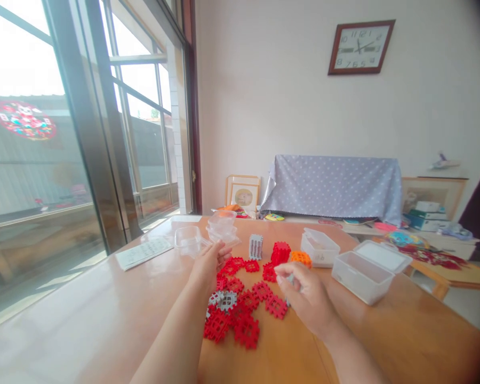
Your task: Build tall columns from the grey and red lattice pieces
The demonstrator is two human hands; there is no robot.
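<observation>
Red notched plastic pieces (247, 330) lie spread over the wooden table, with a few grey ones (226, 301) among them at the left. My left hand (210, 261) is over the left edge of the pile; its fingers are curled and what they hold, if anything, is hidden. To the right, my right hand (304, 290) is closed, with a bit of grey showing beneath its fingers. Behind the pile stand a grey stack (255, 247) and a red stack (280, 253), with orange pieces (301, 259) beside the red one.
Clear tubs (188, 242) and a printed sheet (144, 253) lie at the back left. A lidded box (320, 249) and an open box (362, 277) stand at the right. Beyond the table is a cloth-covered object (334, 186).
</observation>
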